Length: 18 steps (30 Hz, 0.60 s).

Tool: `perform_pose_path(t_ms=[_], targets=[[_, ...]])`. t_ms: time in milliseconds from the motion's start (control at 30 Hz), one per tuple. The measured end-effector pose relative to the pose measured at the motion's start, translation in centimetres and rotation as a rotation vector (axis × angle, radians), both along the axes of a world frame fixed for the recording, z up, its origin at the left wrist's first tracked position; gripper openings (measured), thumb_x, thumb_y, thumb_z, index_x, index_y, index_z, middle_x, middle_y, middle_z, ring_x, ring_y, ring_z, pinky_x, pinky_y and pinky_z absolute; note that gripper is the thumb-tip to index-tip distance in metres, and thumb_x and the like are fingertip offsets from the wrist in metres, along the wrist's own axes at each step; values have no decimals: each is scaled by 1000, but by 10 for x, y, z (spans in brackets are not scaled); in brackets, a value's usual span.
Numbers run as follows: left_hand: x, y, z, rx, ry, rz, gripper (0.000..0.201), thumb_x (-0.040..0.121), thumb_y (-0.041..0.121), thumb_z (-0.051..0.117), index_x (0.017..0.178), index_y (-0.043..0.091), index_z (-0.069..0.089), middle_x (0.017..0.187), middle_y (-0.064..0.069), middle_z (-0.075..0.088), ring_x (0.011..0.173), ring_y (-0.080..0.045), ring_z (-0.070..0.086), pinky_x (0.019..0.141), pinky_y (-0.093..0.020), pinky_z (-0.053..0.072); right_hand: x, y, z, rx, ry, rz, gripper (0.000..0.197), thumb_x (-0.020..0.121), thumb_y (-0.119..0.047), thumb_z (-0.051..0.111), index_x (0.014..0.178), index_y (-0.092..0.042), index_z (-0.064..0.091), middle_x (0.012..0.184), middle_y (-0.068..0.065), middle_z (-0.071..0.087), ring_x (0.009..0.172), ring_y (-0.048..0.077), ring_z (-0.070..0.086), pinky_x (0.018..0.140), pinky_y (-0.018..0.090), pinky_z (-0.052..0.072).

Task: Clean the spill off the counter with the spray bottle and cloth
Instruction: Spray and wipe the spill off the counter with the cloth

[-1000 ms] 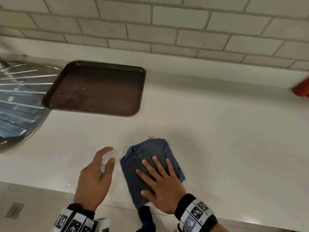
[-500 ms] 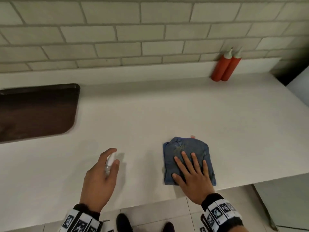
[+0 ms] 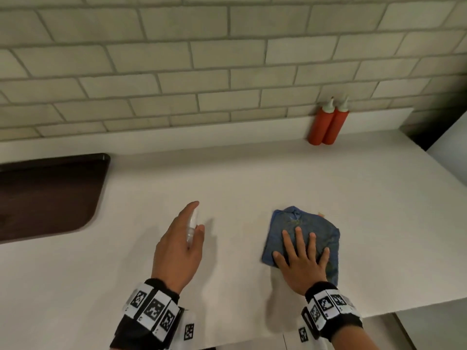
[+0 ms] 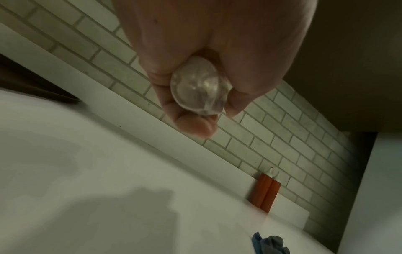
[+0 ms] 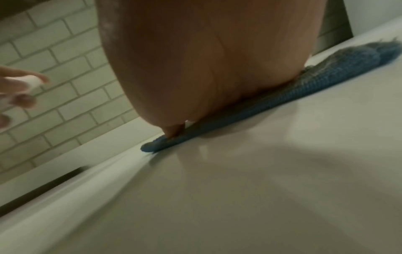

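A folded blue cloth (image 3: pixel 298 224) lies on the white counter (image 3: pixel 227 183) near its front edge. My right hand (image 3: pixel 302 258) presses flat on the cloth with fingers spread and straight; the right wrist view shows the palm (image 5: pixel 195 68) on the cloth (image 5: pixel 326 82). A small pinkish trace of spill (image 3: pixel 321 213) peeks out at the cloth's far right corner. My left hand (image 3: pixel 179 245) holds a small clear spray bottle (image 3: pixel 192 223) above the counter, left of the cloth. In the left wrist view the fingers curl round the bottle's round base (image 4: pixel 199 88).
Two red squeeze bottles (image 3: pixel 327 122) stand against the tiled wall at the back right. A dark brown tray (image 3: pixel 45 193) lies at the left. The counter ends at the right, close to the cloth, and a pale floor shows below the front edge.
The view has swung to the right, away from the sink drainer and tray. My right hand has slid the cloth across the counter. My left hand keeps holding the spray bottle.
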<state>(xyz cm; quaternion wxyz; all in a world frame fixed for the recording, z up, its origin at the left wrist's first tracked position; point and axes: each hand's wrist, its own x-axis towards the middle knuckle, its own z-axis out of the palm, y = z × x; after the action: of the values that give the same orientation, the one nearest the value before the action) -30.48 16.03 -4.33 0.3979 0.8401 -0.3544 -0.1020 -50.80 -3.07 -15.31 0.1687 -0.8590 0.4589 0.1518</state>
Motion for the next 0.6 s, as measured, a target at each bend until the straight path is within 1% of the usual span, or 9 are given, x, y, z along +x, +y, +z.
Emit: perform_pose_path(t_ms=[67, 100, 167, 233, 300, 400, 433, 533, 600], targets=[[16, -12, 0, 7, 3, -26, 47, 100, 34, 47, 145, 41, 35, 149, 12, 45, 133, -13, 47, 105, -27, 37, 17, 8, 0, -1, 7, 8, 80, 69, -72, -21, 139, -35, -32, 158, 0, -28, 143, 35, -27, 110, 66, -12], [23, -18, -2, 15, 21, -45, 47, 100, 36, 46, 145, 44, 33, 147, 8, 49, 129, -19, 52, 105, -33, 42, 19, 17, 1, -11, 16, 23, 79, 76, -73, -18, 145, -34, -25, 161, 1, -20, 145, 36, -21, 110, 67, -10], [34, -31, -4, 41, 51, -87, 46, 100, 39, 45, 143, 48, 32, 139, 1, 57, 118, -28, 60, 100, -43, 49, 14, 40, 1, -53, 32, 57, 74, 90, -69, 1, 154, -32, 11, 162, 3, 16, 146, 35, 7, 109, 64, 3], [39, -44, -5, 54, 30, -154, 46, 100, 37, 47, 144, 44, 34, 144, 7, 52, 126, -21, 55, 105, -35, 44, 3, 61, -3, -88, 14, 72, 66, 94, -67, 20, 149, -33, 33, 154, 1, 37, 141, 32, 24, 107, 59, 11], [42, -58, -6, 49, 13, -213, 46, 99, 35, 49, 144, 41, 38, 146, 12, 48, 130, -13, 50, 104, -27, 39, -12, 74, -9, -98, 18, 57, 65, 93, -68, 23, 148, -36, 36, 155, -4, 36, 142, 29, 25, 108, 56, 13], [44, -81, -7, 56, 5, -294, 45, 99, 36, 50, 142, 42, 39, 141, 15, 53, 121, -12, 56, 95, -25, 41, -28, 71, -9, -32, -16, -119, 66, 91, -71, 18, 148, -41, 32, 159, -10, 24, 143, 24, 21, 110, 52, 12], [43, -91, -8, 60, 1, -325, 45, 98, 36, 49, 142, 43, 39, 140, 16, 53, 119, -12, 57, 93, -24, 41, -33, 64, -4, -21, 2, -178, 67, 90, -73, 12, 150, -45, 24, 161, -11, 15, 146, 23, 17, 111, 52, 10], [32, -123, -10, 80, -24, -415, 46, 99, 33, 48, 143, 41, 37, 140, 14, 53, 118, -12, 57, 91, -25, 39, -46, 38, 4, 21, 13, -244, 80, 66, -80, -24, 141, -51, -26, 155, -15, -29, 144, 20, -27, 116, 55, -11], [21, -145, -9, 87, -34, -455, 45, 99, 32, 48, 142, 40, 38, 135, 10, 58, 112, -16, 60, 88, -28, 41, -48, 18, 9, 43, 23, -277, 86, 58, -78, -30, 138, -47, -34, 152, -12, -37, 138, 20, -36, 114, 58, -15]])
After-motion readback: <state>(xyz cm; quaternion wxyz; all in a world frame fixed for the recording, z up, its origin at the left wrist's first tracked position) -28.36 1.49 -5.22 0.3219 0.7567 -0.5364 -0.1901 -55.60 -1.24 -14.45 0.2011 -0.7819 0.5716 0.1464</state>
